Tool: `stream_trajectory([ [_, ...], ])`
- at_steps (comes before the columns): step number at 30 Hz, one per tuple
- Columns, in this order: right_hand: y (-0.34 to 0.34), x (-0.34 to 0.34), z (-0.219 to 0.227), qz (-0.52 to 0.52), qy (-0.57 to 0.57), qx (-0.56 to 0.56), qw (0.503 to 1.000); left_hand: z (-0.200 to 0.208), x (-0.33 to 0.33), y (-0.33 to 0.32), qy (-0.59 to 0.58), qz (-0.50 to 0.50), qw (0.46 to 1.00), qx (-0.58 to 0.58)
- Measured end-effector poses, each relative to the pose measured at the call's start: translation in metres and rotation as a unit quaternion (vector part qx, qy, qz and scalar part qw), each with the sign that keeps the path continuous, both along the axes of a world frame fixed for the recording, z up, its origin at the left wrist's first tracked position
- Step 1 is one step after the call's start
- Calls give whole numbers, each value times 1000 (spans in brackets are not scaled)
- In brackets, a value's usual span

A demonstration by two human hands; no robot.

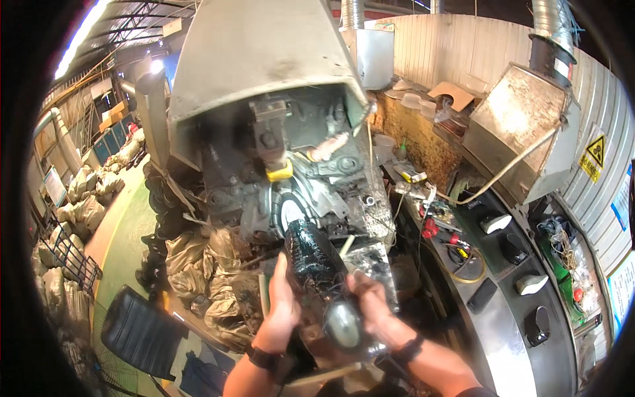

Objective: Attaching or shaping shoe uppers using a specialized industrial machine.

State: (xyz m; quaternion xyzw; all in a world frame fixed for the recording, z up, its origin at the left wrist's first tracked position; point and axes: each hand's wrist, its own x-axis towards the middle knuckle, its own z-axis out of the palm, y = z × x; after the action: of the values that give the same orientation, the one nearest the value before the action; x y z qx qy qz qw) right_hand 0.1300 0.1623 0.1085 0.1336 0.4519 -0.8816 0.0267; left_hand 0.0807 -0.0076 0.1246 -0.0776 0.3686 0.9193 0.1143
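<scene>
A glossy black shoe [309, 255], its pale end lit up, reaches from in front of me into the jaws of a grimy machine [268, 135]. A rounded, shiny grey-green part [342, 324] sits at the shoe's near end. My left hand [282, 298] is at the shoe's left side, fingers straight and pointing away from me. My right hand [370, 301] is closed at the right side of the near end, fingers curled against it. Above the pale end is a yellow block [280, 171] on the machine.
A large pale hood [271, 46] covers the machine. On the right, a curved conveyor [493, 317] carries several dark and white shoe parts, with tools and a coiled hose [468, 268] beside it. Bundled sacks [192, 264] and a black chair [142, 331] stand left.
</scene>
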Motion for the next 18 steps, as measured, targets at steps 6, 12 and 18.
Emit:
stream_trajectory([
  [6,-55,-75,-22,23,-4,-86,996,-47,-24,-35,25,41,997,59],
  [12,-70,-118,-35,-9,-45,-86,995,-64,-77,-39,-28,75,996,32],
  [18,-78,-157,-31,-26,-59,-23,998,-87,-124,-45,-59,53,992,102],
])
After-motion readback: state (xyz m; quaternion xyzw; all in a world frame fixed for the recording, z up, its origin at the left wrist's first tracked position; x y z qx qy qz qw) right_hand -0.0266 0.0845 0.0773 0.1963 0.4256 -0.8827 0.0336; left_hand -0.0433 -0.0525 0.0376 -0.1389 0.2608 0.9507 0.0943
